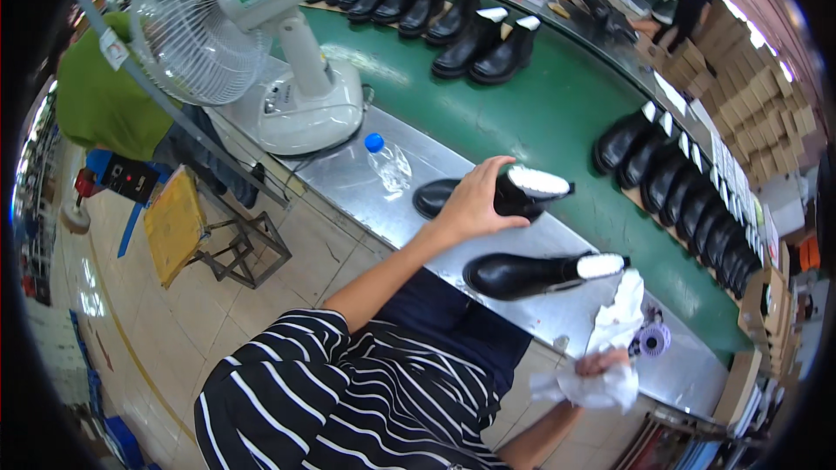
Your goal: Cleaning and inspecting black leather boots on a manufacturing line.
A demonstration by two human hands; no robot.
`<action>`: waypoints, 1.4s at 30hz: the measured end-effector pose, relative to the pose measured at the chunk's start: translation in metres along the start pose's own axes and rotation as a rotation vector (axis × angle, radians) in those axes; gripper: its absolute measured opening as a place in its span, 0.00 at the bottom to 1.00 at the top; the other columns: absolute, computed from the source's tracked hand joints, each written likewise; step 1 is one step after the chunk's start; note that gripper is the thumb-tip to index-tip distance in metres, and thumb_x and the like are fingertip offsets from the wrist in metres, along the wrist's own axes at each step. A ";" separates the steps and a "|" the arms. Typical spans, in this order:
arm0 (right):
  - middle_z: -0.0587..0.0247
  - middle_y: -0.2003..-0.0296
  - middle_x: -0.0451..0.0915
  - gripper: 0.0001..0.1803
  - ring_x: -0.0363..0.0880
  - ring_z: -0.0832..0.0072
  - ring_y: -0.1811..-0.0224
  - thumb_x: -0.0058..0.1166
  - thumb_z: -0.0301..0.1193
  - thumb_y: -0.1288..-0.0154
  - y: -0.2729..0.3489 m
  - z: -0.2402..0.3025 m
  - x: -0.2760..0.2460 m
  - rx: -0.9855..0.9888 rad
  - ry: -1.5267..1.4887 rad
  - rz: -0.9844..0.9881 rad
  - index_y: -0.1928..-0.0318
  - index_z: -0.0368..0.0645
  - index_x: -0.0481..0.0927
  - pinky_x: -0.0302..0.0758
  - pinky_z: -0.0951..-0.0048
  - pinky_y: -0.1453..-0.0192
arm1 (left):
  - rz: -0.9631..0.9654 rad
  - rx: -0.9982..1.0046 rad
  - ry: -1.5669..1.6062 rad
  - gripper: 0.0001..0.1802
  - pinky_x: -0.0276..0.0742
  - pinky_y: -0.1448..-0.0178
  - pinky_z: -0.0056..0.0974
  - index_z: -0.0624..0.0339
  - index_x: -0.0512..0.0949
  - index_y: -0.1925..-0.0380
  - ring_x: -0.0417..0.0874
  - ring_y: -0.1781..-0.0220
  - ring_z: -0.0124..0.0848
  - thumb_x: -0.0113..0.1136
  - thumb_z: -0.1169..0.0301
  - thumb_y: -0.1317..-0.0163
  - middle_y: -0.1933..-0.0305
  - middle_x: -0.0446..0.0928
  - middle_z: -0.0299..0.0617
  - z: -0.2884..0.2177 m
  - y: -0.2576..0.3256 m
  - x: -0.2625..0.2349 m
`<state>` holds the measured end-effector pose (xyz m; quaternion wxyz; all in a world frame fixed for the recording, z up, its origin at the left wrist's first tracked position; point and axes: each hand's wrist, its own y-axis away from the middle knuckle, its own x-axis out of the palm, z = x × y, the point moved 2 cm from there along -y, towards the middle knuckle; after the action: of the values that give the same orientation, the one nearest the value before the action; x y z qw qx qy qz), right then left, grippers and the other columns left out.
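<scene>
Black boots [522,275] with white tops [601,266], white cloth [610,383], green surface [531,126] — and a black shirt [348,392] striped white.

From where I stand, one glossy black boot [515,201] points its toe left, white showing at its opening, clasped by the left hand [475,202]; a second boot [522,275] lies just beside it, pointing likewise, while a white cloth [620,388] bunches, crumpled, in the right hand [601,363]

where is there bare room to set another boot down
Widest: the green worktop between the upper-left ankle boots and the right-hand boot row. A smaller steel patch lies past the purple mini fan, lower right. Crowded: around the left hand, gripped boot, second boot, plastic bottle and right hand with white cloth.
</scene>
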<state>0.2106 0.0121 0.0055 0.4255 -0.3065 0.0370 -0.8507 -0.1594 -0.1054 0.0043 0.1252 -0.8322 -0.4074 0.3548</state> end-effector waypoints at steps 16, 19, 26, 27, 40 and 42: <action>0.56 0.42 0.78 0.48 0.65 0.95 0.81 0.69 0.37 0.49 -0.132 0.001 0.181 0.039 0.719 -0.031 0.29 0.40 0.62 0.62 0.89 0.73 | -0.076 -0.081 0.393 0.35 0.81 0.50 0.35 0.70 0.78 0.55 0.86 0.56 0.32 0.85 0.64 0.60 0.58 0.85 0.49 -0.088 0.023 -0.086; 0.58 0.59 0.77 0.31 0.54 0.95 0.86 0.63 0.49 0.40 -0.115 0.019 0.181 0.095 0.457 -0.148 0.48 0.36 0.72 0.51 0.88 0.81 | -0.020 0.433 0.365 0.24 0.82 0.49 0.44 0.62 0.80 0.57 0.87 0.54 0.39 0.78 0.72 0.56 0.58 0.85 0.46 -0.102 0.031 -0.117; 0.66 0.53 0.72 0.27 0.52 0.93 0.86 0.56 0.35 0.44 -0.086 0.048 0.198 0.410 0.527 0.040 0.43 0.41 0.73 0.46 0.85 0.81 | 0.088 1.023 -0.052 0.11 0.83 0.45 0.56 0.48 0.82 0.63 0.86 0.52 0.41 0.67 0.69 0.49 0.59 0.84 0.36 -0.148 0.028 -0.160; 0.67 0.48 0.69 0.33 0.59 0.90 0.80 0.55 0.29 0.50 -0.087 0.055 0.201 0.543 0.533 0.061 0.38 0.43 0.68 0.55 0.86 0.77 | 0.167 1.083 -0.089 0.13 0.80 0.46 0.66 0.50 0.78 0.56 0.85 0.52 0.49 0.61 0.69 0.43 0.56 0.83 0.44 -0.144 0.027 -0.164; 0.64 0.67 0.81 0.34 0.79 0.82 0.67 0.70 0.35 0.51 -0.075 0.028 0.177 0.836 0.080 0.377 0.45 0.29 0.75 0.75 0.80 0.65 | 0.330 1.364 -0.347 0.12 0.78 0.37 0.60 0.39 0.80 0.55 0.84 0.47 0.42 0.56 0.62 0.38 0.55 0.82 0.33 -0.159 0.013 -0.178; 0.65 0.67 0.81 0.34 0.80 0.82 0.66 0.70 0.35 0.51 -0.078 0.027 0.181 0.827 0.016 0.348 0.45 0.29 0.75 0.75 0.80 0.64 | 0.326 1.352 -0.337 0.12 0.78 0.37 0.60 0.39 0.80 0.55 0.84 0.47 0.41 0.57 0.61 0.38 0.55 0.82 0.34 -0.160 0.014 -0.176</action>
<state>0.0894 -0.0679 0.1417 0.6488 -0.0934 -0.2520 -0.7119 -0.1134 -0.2360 0.1983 0.4941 -0.5567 0.0173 0.6676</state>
